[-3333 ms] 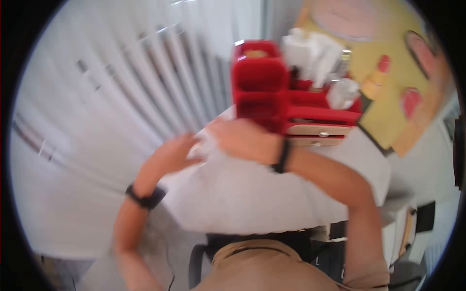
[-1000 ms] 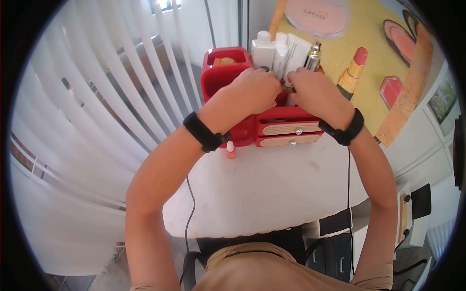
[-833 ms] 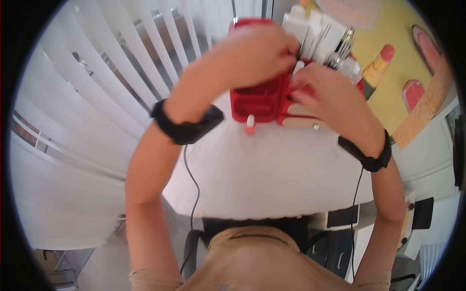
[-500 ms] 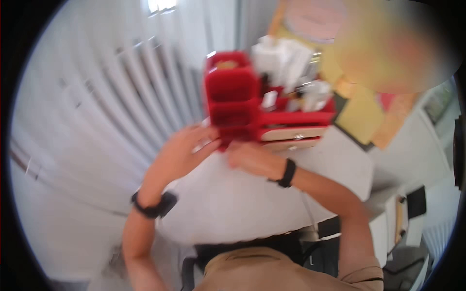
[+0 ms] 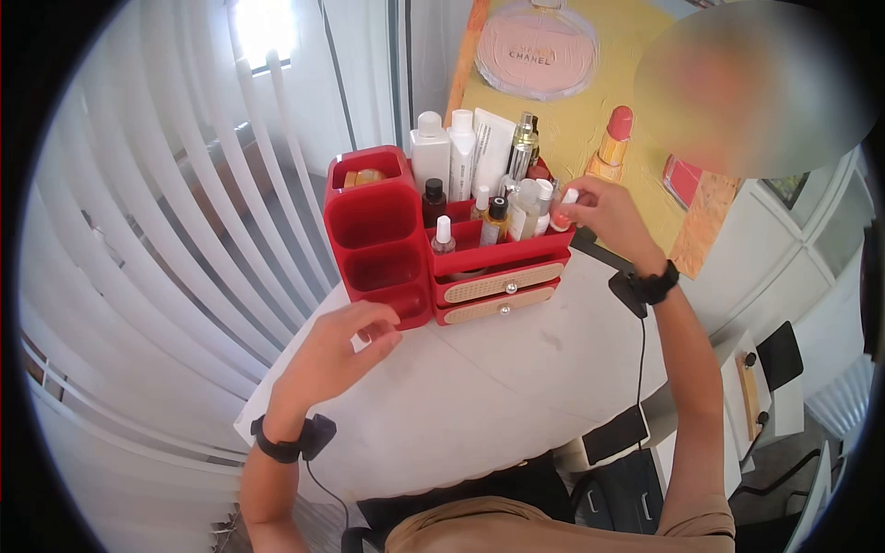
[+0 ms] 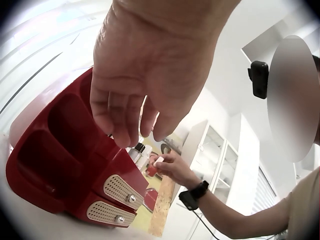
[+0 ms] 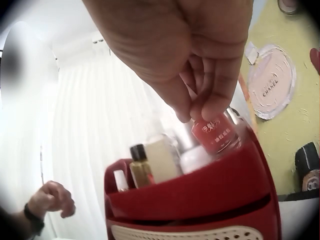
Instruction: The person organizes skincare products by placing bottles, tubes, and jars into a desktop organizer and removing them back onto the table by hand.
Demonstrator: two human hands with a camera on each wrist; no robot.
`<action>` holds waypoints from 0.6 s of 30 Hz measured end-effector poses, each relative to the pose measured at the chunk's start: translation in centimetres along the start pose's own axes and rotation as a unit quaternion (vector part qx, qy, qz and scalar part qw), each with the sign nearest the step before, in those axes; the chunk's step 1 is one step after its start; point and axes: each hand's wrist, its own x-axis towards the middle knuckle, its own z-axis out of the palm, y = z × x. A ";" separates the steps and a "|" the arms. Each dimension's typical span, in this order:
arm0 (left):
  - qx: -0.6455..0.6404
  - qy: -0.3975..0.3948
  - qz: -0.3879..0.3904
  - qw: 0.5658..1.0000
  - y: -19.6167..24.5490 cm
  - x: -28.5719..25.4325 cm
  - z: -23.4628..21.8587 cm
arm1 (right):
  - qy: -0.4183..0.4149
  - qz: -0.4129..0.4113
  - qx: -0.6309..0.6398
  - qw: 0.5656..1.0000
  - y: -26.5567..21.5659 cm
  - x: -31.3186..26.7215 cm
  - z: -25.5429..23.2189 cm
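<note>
My right hand (image 5: 610, 221) pinches a small coral nail polish bottle (image 7: 215, 135) by its white cap. It holds the bottle at the right end of the red cosmetics organizer (image 5: 372, 210), right at the rim of the front compartment in the right wrist view. My left hand (image 5: 324, 358) holds nothing, its fingers loosely bent beside the organizer's front left corner. In the left wrist view this hand (image 6: 150, 75) hangs in front of the red compartments. A clear nail polish bottle (image 5: 443, 243) with a white cap stands in the organizer's front row.
White bottles (image 5: 430, 152), a white tube (image 5: 493, 147) and several small bottles fill the organizer's right side. Two drawers with woven fronts (image 5: 479, 288) sit below. The white table (image 5: 489, 378) extends in front; a yellow painted board (image 5: 636, 175) stands behind.
The coral nail polish bottle stood on the table before the organizer; my right hand now has it at the organizer's right end. My left hand has come down from the organizer to its front left.
</note>
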 end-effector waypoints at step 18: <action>-0.216 0.083 0.447 0.864 10.6 1.2 7.9 | -0.414 -0.318 0.292 0.801 -11.8 -9.9 10.1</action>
